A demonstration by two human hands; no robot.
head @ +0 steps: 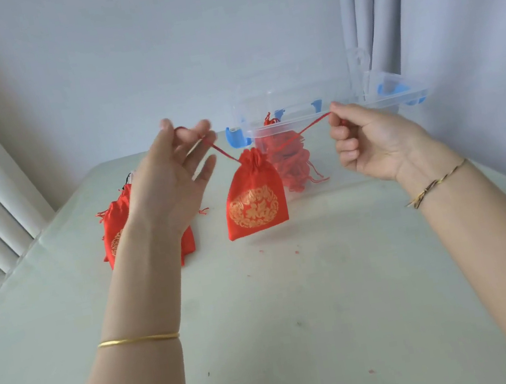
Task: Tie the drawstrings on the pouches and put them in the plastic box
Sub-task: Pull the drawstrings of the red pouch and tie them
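Left grip: thumb and forefinger pinched on the left drawstring, remaining fingers spread loose, palm toward the camera, raised over the far-left part of the tabletop. Right grip: fingers curled in, thumb and forefinger nipping the right drawstring, raised at about the same height toward the far-right side. Drawstrings, two, red, each running taut and slanting down from its grip to the gathered neck of the pouch. Held pouch, one, red with a round gold emblem, neck cinched shut, hanging between the two grips and below them, nearer the left grip, over the far-middle of the tabletop; whether its lower edge touches the surface cannot be told. Plastic box, one, clear, standing at the far edge of the tabletop, right of centre, directly behind the held pouch and the right grip; four blue fittings show along it. Boxed pouches, a bunched red mass seen through the clear wall, number not countable. Loose pouches, a red pile lying near the far-left edge of the tabletop, partly hidden by the left wrist; number not countable, gold print and stray cord ends showing. Gold bangle, one, on the left forearm. Braided cord bracelet, one, on the right wrist. Curtain, pale, hanging beyond the far-right corner.
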